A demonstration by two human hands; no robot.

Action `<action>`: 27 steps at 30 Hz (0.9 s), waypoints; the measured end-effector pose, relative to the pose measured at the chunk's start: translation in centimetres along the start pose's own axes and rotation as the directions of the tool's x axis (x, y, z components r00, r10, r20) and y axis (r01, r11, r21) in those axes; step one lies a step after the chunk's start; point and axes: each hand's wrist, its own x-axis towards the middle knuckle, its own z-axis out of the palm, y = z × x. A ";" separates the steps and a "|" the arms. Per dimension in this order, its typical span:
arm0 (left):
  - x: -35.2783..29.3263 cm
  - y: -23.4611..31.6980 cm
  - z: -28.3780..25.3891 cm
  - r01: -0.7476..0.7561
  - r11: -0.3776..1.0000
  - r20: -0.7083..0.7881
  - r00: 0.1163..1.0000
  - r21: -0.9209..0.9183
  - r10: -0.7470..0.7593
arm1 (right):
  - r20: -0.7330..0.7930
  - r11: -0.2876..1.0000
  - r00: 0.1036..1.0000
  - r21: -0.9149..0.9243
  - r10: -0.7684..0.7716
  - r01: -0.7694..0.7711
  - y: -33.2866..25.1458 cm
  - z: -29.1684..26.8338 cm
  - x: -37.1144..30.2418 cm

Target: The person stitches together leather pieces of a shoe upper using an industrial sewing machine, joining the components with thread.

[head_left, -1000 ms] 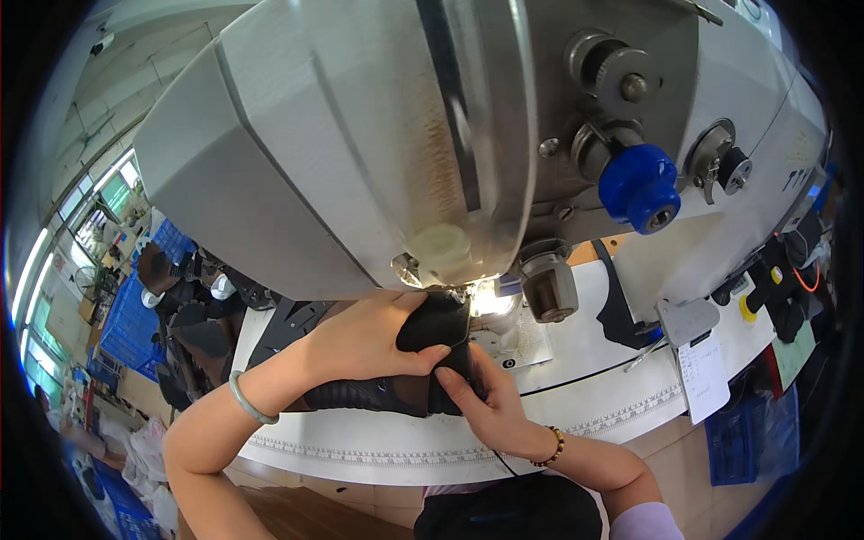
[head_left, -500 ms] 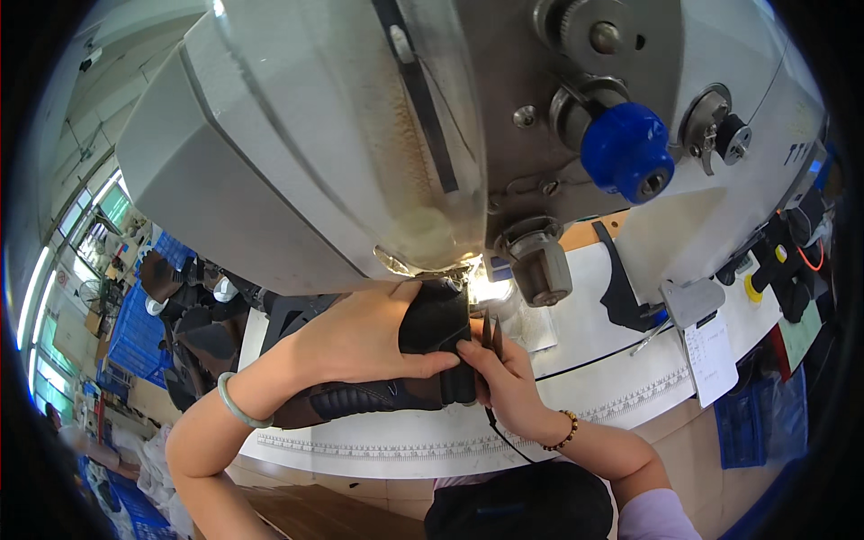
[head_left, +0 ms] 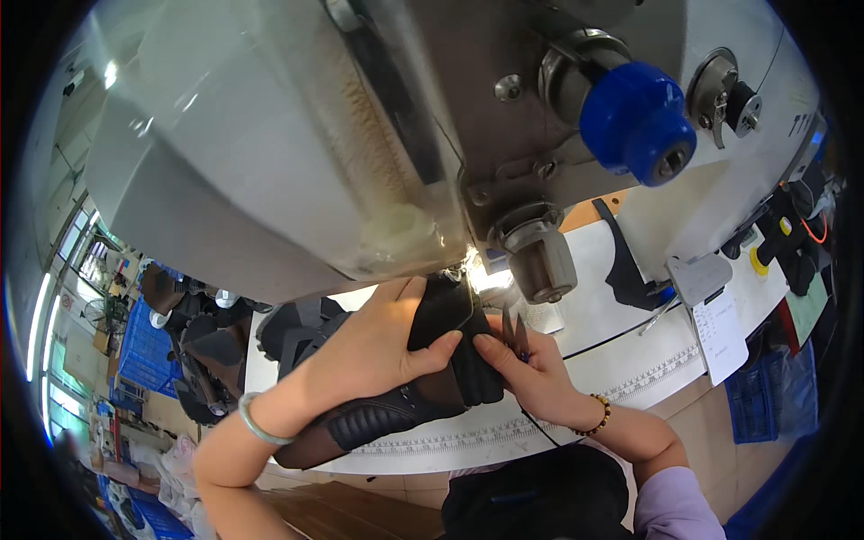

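A black leather piece with stitched seams (head_left: 475, 369) lies under the lit needle area of a large sewing machine (head_left: 216, 189). My left hand (head_left: 378, 337) rests over it from the left, its thumb pressing on the black part and its fingertips close to the needle area. Brown and ribbed black sections (head_left: 382, 418) of the workpiece stretch out below that hand. At the right edge, my right hand (head_left: 540, 373) pinches the leather with its thumb. Small dark scissors (head_left: 515, 333) are tucked in the same hand, blades pointing up toward the machine. The needle itself is hidden in glare.
The white table (head_left: 621, 351) has a printed ruler along its near edge. A blue knob (head_left: 634, 121) and a metal cylinder (head_left: 540, 261) jut from the machine. Dark cut parts (head_left: 211, 346) pile up at left beside a blue crate (head_left: 144, 342). A black strip (head_left: 621, 261) lies at right.
The view has shifted, so both hands and the leather sit farther right in the picture. The leather's near end has swung a little to the right. The scissor blades look slightly wider apart.
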 end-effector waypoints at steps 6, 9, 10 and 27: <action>-0.2 0.2 0.5 0.072 0.984 -0.050 0.997 0.160 -0.065 | 0.074 0.963 0.981 -0.186 -0.181 0.192 0.8 -0.2 0.5; -0.3 -0.6 0.7 0.037 0.975 -0.054 0.998 0.218 -0.026 | 0.059 0.966 0.981 -0.173 -0.187 0.194 1.1 -0.1 0.4; -0.3 -0.9 0.7 0.040 0.974 -0.066 0.997 0.221 -0.026 | 0.059 0.968 0.983 -0.172 -0.176 0.183 1.3 -0.1 0.3; 0.1 0.8 -0.1 0.073 0.957 -0.067 0.996 0.279 -0.057 | 0.020 0.994 1.000 -0.108 -0.004 0.006 0.1 -0.5 0.1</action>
